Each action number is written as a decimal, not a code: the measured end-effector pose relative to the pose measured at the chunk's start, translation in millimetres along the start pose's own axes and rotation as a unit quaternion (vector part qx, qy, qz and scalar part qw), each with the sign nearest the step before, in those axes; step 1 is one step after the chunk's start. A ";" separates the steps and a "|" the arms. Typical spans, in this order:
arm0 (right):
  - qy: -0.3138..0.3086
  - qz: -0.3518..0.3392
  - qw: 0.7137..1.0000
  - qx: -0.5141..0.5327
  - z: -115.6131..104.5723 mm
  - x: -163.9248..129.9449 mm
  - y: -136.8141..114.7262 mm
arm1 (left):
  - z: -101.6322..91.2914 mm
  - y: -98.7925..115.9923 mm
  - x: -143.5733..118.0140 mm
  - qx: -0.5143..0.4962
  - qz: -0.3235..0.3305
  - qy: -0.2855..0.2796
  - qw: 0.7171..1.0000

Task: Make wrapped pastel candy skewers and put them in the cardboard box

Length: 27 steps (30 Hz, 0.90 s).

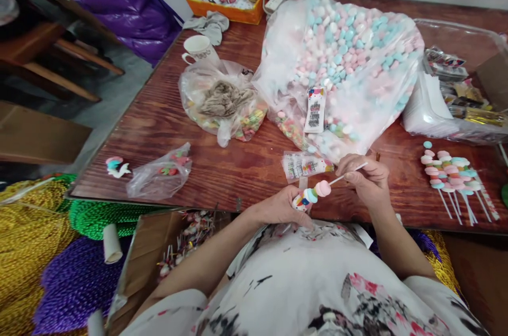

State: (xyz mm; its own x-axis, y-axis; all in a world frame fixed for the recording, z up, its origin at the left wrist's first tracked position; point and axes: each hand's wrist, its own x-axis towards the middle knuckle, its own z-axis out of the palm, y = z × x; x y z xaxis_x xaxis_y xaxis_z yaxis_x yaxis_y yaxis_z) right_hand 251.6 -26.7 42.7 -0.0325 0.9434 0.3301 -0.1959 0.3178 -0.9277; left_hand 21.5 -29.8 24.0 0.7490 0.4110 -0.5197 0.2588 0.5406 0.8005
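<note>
In the head view a marshmallow skewer (pixel 322 188) with pink, light blue and green pieces is tilted over the table's front edge. My left hand (pixel 282 206) is closed around its lower end, where a colourfully printed wrapper (pixel 300 202) covers part of it. From the pink end a thin white stick (pixel 338 179) sticks out up to the right. My right hand (pixel 369 177) pinches that stick between thumb and fingers. Just beyond my hands lies a flat printed clear wrapper (pixel 305 165). Another printed packet (pixel 316 109) rests on the big bag of marshmallows (pixel 341 55).
Several finished-looking marshmallow sticks (pixel 452 173) lie at right, by a clear plastic bin (pixel 462 127). Bagged candies (pixel 222 103), a mug (pixel 199 48) and an orange tray (pixel 226 12) stand on the left side. A small plastic bag (pixel 162 171) lies near the front left edge.
</note>
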 end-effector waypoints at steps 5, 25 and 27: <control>0.039 -0.004 0.999 -0.023 0.7 -4.2 -0.2 | 3.2 -0.5 2.0 0.035 0.119 0.114 0.986; -0.153 -0.030 0.988 -0.018 2.6 11.9 -3.1 | -2.1 5.1 -5.3 0.036 -0.015 -0.134 0.990; -0.169 -0.043 0.984 -0.033 6.2 11.7 -8.1 | -1.3 5.0 -3.3 -0.001 -0.002 -0.121 0.993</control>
State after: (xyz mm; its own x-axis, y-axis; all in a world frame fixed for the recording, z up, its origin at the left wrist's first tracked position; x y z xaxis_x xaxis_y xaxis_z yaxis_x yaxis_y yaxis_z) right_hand 246.8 -18.8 55.2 -0.3443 0.8312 0.4366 -0.1478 0.4113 -0.8995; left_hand 19.5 -27.4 29.3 0.8730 0.2208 -0.4349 0.2602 0.5433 0.7982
